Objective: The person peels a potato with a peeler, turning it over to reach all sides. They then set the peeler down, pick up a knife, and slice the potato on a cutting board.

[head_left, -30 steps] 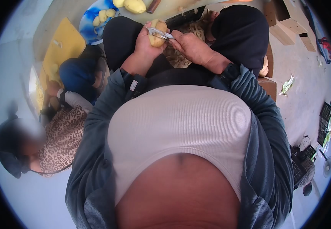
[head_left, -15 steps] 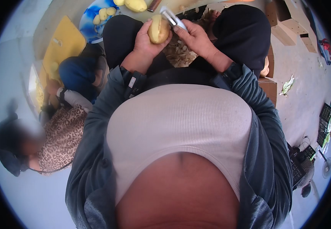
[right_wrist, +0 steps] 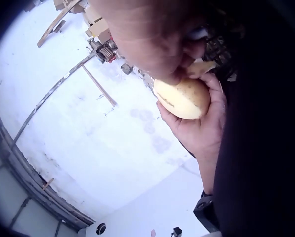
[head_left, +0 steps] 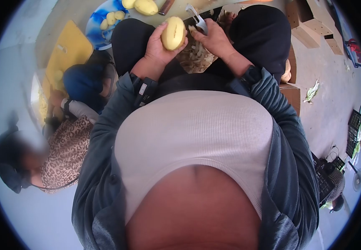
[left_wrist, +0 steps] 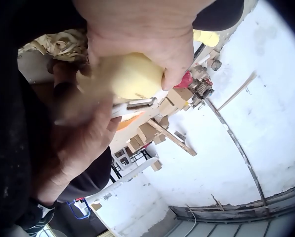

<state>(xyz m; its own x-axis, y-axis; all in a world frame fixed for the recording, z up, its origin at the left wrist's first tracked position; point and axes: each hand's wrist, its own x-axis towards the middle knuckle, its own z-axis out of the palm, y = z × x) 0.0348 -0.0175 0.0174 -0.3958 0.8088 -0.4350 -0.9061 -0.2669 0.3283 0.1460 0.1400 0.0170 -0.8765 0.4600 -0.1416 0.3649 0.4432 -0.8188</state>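
A mostly peeled potato (head_left: 173, 34) sits in my left hand (head_left: 157, 49), fingers and thumb curled round its sides. A long brownish groove marks its pale top, and in the right wrist view brown skin still covers the side of the potato (right_wrist: 193, 91) by the fingers. My right hand (head_left: 217, 41) grips a metal peeler (head_left: 198, 19), its head pointing up and away, a little right of the potato. A strip of peel (head_left: 192, 29) hangs by the right thumb. In the left wrist view, part of the peeler (left_wrist: 132, 106) shows just beside the potato.
Peelings (head_left: 197, 59) lie heaped between my knees. Ahead are peeled potatoes (head_left: 146, 6), a brown handle (head_left: 166, 6) and a blue-and-white basin (head_left: 92, 31) holding smaller ones. Another person (head_left: 66, 152) sits at left beside a yellow board (head_left: 70, 48). Cardboard boxes (head_left: 307, 35) stand right.
The peeler lay across the potato, then came away to the right, and now stands farther from it. My left hand has turned the potato, so a wider peeled face shows upward.
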